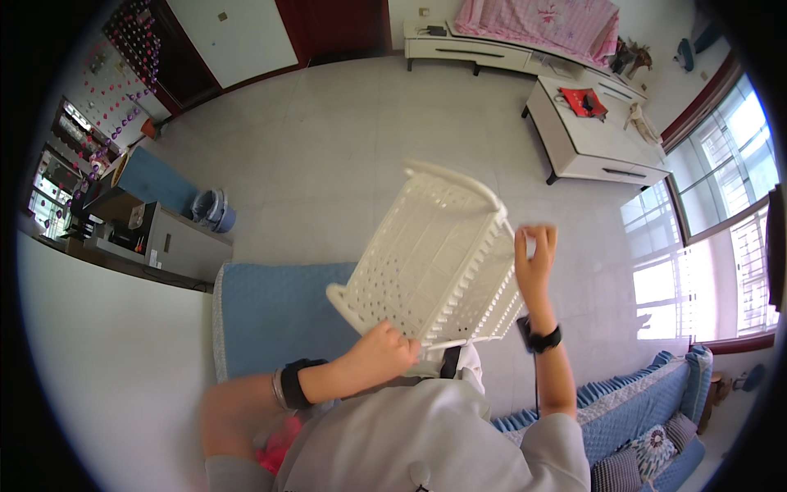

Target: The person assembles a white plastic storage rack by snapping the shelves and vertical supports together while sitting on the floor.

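Two hands hold one item: a white perforated plastic basket (434,254), tilted, clear of the floor, held in the air in front of the person's torso and above the front edge of the blue sofa seat (270,316).

Grip state:
- Left hand (381,353): closed on the basket's near bottom rim, fingers wrapped over the edge.
- Right hand (534,258): fingers pinched on the upper right corner of the basket's slatted side wall. Contact area is small; fingertips only.

Basket pos.: open face turned up and left, curved handle rim (451,176) at the far end, pointing toward the tiled floor (344,139). No contents visible.

Surroundings: black wrist bands on both forearms; white low table (590,135) well apart at the far right; small blue bin (215,209) near the sofa's far left corner; patterned cushions (656,447) at lower right.

Risk assessment (judgement):
1. Right-hand pinch is light. If the basket is rotated further, the load shifts to the left hand and the far end could drop.
2. Slats look thin; a hard squeeze or twist at that corner may flex or crack them.
3. A slip would likely send the basket onto hard tile, not the sofa, since most of it overhangs the seat edge.
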A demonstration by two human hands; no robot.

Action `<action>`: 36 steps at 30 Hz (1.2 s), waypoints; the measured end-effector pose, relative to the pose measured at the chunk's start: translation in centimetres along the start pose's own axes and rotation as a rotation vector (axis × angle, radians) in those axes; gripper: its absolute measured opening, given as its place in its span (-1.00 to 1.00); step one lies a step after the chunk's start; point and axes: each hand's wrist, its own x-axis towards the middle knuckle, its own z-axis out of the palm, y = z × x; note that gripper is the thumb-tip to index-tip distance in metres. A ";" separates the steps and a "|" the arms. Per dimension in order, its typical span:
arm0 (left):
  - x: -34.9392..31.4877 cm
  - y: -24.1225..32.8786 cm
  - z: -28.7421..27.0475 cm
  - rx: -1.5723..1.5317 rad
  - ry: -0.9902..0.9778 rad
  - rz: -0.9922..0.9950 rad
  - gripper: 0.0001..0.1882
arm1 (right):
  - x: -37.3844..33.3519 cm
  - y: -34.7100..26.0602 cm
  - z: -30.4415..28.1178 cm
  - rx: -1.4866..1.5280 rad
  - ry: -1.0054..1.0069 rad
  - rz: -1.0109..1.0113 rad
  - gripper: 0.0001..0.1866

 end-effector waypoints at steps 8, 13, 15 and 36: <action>1.8 1.0 3.2 -0.210 0.121 -0.001 -0.69 | -15.6 -1.7 1.1 0.486 -1.152 0.608 -0.50; 0.6 0.1 3.8 -0.299 0.134 -0.122 -0.67 | -14.2 -1.8 2.7 0.617 -1.262 0.309 -0.53; 0.1 -0.1 3.9 -0.285 0.135 -0.184 -0.66 | -13.8 -1.6 3.4 0.584 -1.318 0.251 -0.53; -3.4 -2.2 1.4 -0.469 -0.033 -0.405 -0.63 | -9.4 -7.7 2.4 0.318 -1.488 0.177 -0.46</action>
